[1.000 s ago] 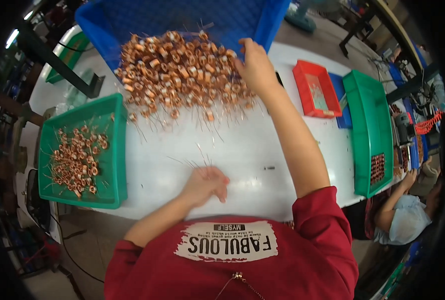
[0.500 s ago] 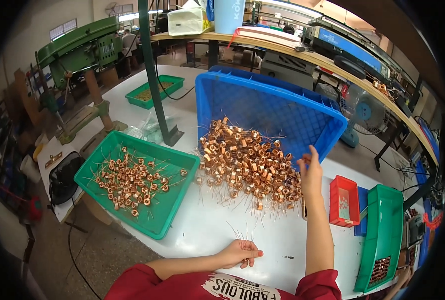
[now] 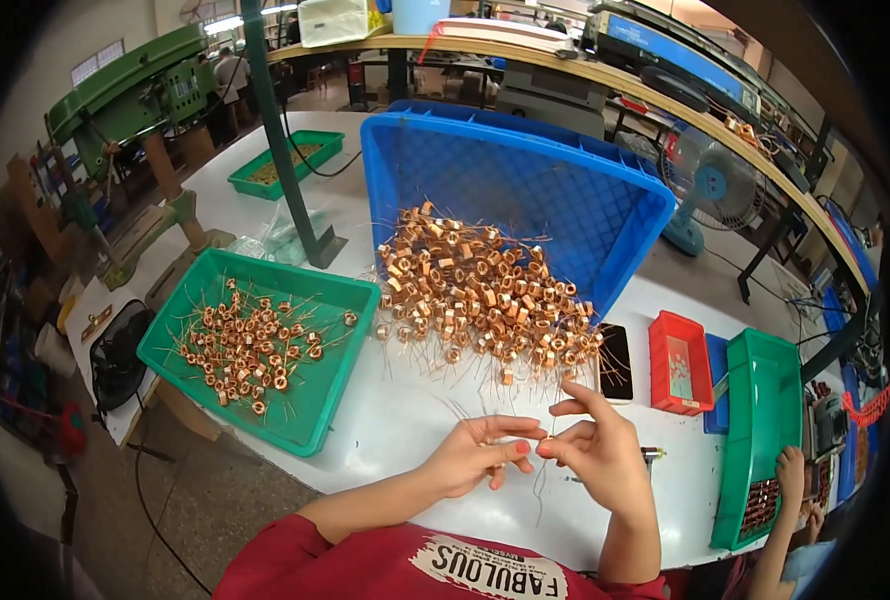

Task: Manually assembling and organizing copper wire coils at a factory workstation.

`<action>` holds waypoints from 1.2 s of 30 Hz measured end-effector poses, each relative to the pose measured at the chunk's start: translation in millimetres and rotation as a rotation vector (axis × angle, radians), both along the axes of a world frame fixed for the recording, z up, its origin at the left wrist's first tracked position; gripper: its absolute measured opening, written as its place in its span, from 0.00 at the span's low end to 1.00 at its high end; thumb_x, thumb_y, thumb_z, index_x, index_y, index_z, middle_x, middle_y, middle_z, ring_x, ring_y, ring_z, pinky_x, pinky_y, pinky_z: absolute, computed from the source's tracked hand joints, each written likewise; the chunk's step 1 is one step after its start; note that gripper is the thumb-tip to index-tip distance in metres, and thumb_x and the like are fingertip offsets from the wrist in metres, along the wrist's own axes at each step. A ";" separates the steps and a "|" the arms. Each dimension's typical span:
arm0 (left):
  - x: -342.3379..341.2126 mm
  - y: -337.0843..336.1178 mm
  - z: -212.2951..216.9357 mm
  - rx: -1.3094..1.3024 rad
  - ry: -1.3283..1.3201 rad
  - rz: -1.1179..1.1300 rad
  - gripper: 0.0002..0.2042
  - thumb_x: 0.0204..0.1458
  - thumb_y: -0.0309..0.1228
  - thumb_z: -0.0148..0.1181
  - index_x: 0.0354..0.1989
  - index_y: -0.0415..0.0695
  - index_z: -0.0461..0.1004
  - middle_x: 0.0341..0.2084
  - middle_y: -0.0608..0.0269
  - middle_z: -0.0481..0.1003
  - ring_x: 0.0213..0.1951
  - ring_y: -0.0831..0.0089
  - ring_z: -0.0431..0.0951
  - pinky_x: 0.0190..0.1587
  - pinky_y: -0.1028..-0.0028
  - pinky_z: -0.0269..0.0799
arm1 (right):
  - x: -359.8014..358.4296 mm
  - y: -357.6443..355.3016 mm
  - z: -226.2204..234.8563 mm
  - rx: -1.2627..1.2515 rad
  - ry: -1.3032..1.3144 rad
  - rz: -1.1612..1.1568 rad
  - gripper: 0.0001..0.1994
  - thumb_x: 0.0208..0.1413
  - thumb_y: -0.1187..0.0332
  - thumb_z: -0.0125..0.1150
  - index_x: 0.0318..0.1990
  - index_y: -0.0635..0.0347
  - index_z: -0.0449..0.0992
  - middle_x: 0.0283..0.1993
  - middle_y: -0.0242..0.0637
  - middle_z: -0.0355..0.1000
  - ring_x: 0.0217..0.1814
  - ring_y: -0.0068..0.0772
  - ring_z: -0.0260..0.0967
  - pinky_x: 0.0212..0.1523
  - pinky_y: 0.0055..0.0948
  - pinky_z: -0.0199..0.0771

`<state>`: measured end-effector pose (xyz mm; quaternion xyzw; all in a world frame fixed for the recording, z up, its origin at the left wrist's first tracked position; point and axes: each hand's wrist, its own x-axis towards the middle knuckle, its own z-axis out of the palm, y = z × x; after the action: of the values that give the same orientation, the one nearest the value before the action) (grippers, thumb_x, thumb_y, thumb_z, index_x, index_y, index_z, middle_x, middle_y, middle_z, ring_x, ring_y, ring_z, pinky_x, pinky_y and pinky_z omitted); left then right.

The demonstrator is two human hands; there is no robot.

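My left hand and my right hand meet above the white table, fingertips nearly touching. The right thumb and index finger pinch a small copper coil, mostly covered by the fingertips. Thin wire ends rise behind the left hand, which is curled; the coil they belong to is hidden in its fingers. Just beyond lies a big heap of copper coils with long wire leads, spilling from a blue crate tipped on its side. To the left, a green tray contains more coils.
A dark-screened phone lies right of the heap, beside a red bin and a long green tray. Another person's hand is at that tray. A metal post stands at back left, and a fan at back right.
My right hand has come back from the heap toward my left hand, now pinching a small coil. My left hand has lifted slightly. Another person's hand has appeared at the right.
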<state>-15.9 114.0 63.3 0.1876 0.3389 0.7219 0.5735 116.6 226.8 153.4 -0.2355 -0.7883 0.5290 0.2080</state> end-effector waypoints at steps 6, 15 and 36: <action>13.1 4.5 1.6 -0.050 -0.114 -0.192 0.14 0.47 0.23 0.59 0.43 0.37 0.70 0.37 0.51 0.74 0.29 0.70 0.75 0.19 0.85 0.68 | 9.7 -14.9 4.8 0.000 -0.106 -0.099 0.24 0.41 0.83 0.61 0.50 0.69 0.64 0.37 0.45 0.70 0.26 0.24 0.70 0.25 0.16 0.70; 12.9 3.5 -12.2 -0.049 -0.370 -0.145 0.14 0.48 0.23 0.60 0.44 0.40 0.68 0.30 0.59 0.73 0.29 0.75 0.73 0.31 0.80 0.72 | 22.4 -8.7 -31.3 0.044 -0.003 -0.221 0.17 0.46 0.77 0.60 0.45 0.68 0.68 0.33 0.40 0.72 0.29 0.27 0.69 0.30 0.21 0.68; 21.2 2.3 -16.2 0.057 -0.351 -0.377 0.12 0.48 0.26 0.60 0.41 0.36 0.71 0.30 0.54 0.74 0.26 0.71 0.74 0.30 0.75 0.75 | 21.4 -28.7 -97.4 -0.437 0.682 0.037 0.46 0.26 0.80 0.70 0.60 0.63 0.53 0.44 0.44 0.70 0.47 0.32 0.66 0.47 0.26 0.61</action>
<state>5.3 116.2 47.1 0.1354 0.1728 0.6330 0.7424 138.0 198.1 56.0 -0.0710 -0.5471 0.7357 0.3929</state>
